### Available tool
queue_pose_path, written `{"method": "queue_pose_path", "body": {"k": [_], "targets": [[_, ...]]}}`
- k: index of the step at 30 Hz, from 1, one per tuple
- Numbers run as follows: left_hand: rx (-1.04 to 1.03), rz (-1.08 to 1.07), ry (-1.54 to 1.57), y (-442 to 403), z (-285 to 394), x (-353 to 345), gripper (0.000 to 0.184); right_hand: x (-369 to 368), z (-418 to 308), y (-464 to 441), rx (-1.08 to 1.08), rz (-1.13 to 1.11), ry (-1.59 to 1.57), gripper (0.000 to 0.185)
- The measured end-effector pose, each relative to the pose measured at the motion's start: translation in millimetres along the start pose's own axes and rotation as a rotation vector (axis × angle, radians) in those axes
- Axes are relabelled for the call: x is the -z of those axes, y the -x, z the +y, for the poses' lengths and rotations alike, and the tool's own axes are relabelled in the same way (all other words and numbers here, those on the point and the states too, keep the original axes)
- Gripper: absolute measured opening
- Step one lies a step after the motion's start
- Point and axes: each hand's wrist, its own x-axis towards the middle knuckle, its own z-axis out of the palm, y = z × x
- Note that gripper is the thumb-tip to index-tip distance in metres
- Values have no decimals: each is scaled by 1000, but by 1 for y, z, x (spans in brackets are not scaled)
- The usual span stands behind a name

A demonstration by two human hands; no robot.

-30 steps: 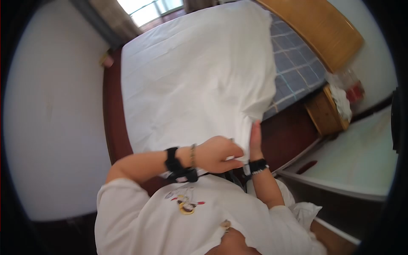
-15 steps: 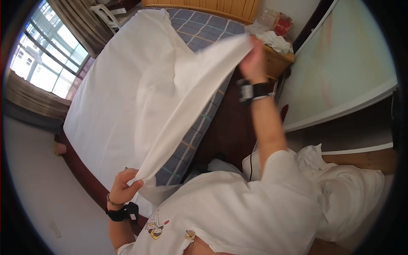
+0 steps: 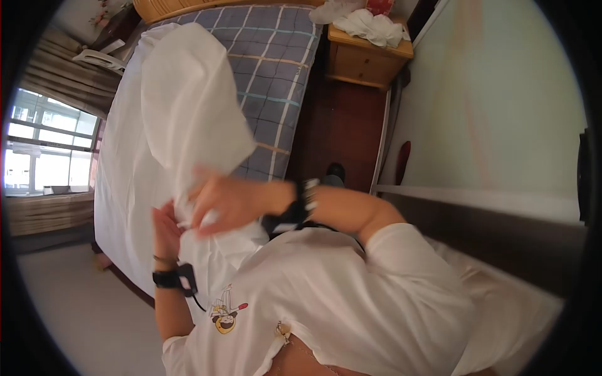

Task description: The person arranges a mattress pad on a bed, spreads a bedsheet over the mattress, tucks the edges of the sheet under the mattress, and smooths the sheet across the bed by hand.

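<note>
A large white sheet [image 3: 194, 94] lies bunched over the left part of the bed, and its near end rises to my hands. My left hand [image 3: 166, 229] is closed on the gathered edge, low at the left of the view. Right beside it, my right hand [image 3: 229, 202] is smeared by motion, its fingers curled round the same bunched cloth. Part of the sheet hangs down between my hands and my white shirt. Under the sheet, the grey plaid mattress [image 3: 266, 69] shows on the right side of the bed.
A wooden nightstand [image 3: 360, 62] with white cloth [image 3: 370, 28] on it stands at the far right of the bed. Dark red floor [image 3: 338, 125] runs between bed and sliding glass door [image 3: 495, 100]. A window [image 3: 50, 150] with curtains and a white chair [image 3: 100, 59] are at left.
My right hand has swept from the far right in to my left hand, bringing the sheet's edge along. The sheet has folded leftward, baring more plaid mattress. My view has shifted right.
</note>
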Motion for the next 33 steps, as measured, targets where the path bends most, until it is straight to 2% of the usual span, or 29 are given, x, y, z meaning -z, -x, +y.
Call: {"method": "queue_pose_path", "body": {"k": [1,3,4,5,6,7,9,10,11,12,13,14,15,17,19,23,25,26,27,28,29,31,32,33], "targets": [[14,-14,214,-22,35,-38,55,2,0,-5,-38,-199,-14,21],[117,296,-146,-80,9,-3,49,6,10,-8,44,-288,52,23],[226,30,-601,-82,53,-53,42,11,16,-12,33,-286,25,23],[257,42,-595,-89,69,-72,42,21,17,-8,-75,-328,-118,22],[421,38,-953,-100,80,-87,38,33,20,-2,-181,-370,-259,22],[580,21,-1308,-111,85,-95,33,49,27,8,-186,-369,-283,22],[132,390,-1018,-108,109,15,34,86,51,41,-407,-273,-603,20],[-112,498,-898,-107,121,68,35,91,73,68,-517,-141,-620,20],[-230,621,-339,-96,153,85,33,93,94,97,-630,-6,-633,20],[-335,757,-200,-83,170,83,34,107,109,116,-921,-51,-599,23],[-447,884,-57,-71,180,84,35,107,133,146,-1035,-24,-505,23],[-408,891,-112,-62,173,93,37,119,140,162,-1076,-107,-182,23],[-370,894,-164,-54,158,107,38,117,157,190,-1014,-67,-47,24],[-296,880,-171,-53,126,143,36,130,172,215,-1152,-183,98,23],[-123,1039,-184,-74,94,140,31,141,177,216,-1223,-151,303,24],[-90,1121,-194,-108,26,165,29,165,253,184,-1140,-235,506,29],[244,1272,-446,-100,-22,215,31,155,297,158,-1110,-474,619,38],[349,1234,-563,-93,-51,245,35,147,318,153,-1106,-515,582,38],[381,1268,-552,-97,-67,241,35,142,343,145,-977,-580,654,43],[294,1357,-934,-112,-83,225,35,139,368,141,-839,-634,725,48],[201,1398,-1333,-129,-96,203,36,138,391,139,-822,-658,698,48],[132,1190,-1327,-180,-109,129,36,139,424,144,-747,-816,781,51],[163,1072,-1193,-209,-117,86,36,150,433,155,-623,-801,805,55],[-1,908,-1164,-230,-146,63,39,162,426,165,-637,-822,798,55]]}}
